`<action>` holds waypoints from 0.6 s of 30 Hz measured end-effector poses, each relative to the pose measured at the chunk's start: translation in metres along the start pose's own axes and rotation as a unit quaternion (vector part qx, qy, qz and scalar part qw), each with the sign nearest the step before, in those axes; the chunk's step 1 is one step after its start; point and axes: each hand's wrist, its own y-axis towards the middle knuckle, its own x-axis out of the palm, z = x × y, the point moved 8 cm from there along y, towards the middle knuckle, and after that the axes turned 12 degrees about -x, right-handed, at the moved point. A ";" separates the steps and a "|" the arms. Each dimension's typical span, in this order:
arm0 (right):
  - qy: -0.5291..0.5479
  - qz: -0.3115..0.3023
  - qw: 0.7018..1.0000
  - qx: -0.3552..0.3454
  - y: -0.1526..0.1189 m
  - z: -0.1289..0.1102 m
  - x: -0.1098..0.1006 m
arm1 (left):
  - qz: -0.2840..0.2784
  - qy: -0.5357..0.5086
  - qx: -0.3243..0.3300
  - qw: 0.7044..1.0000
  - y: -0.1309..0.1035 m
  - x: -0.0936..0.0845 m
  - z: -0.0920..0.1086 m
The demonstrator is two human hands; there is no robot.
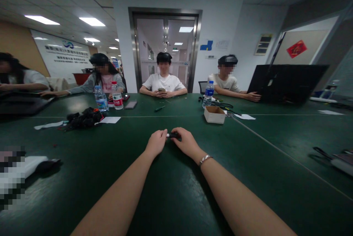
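Both my hands are close together over the green table [176, 177]. Between them is a small dark object [173, 135] with a shiny silver part at its left end. My right hand [186, 141] has its fingers closed round the dark part. My left hand [157, 142] is closed at the silver end, its fingertips against or just beside it; what it grips is too small to make out. A metal bracelet [205, 159] circles my right wrist.
Beyond my hands stand an open cardboard box [214, 115], a blue-labelled bottle [209, 94], a green screwdriver [159, 108] and two bottles near a black cable bundle [85, 119]. A large monitor [286, 83] stands back right. Several people sit across the table.
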 end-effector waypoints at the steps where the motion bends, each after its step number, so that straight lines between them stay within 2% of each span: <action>1: 0.000 -0.001 1.000 0.001 0.000 0.000 0.000 | 0.001 0.005 -0.002 1.000 -0.001 -0.001 0.000; 6: 0.001 0.001 1.000 0.009 0.001 0.000 -0.001 | -0.015 -0.014 -0.001 1.000 -0.003 0.001 0.001; 11: -0.010 -0.013 1.000 0.007 0.000 -0.005 -0.002 | -0.008 0.015 -0.002 1.000 -0.004 0.002 0.003; 14: -0.031 -0.042 0.999 -0.006 0.000 -0.013 -0.001 | -0.001 0.051 0.003 0.999 -0.007 0.001 0.007; 18: -0.083 -0.110 0.990 -0.025 0.000 -0.021 0.005 | 0.002 0.094 0.000 0.996 -0.010 0.002 0.007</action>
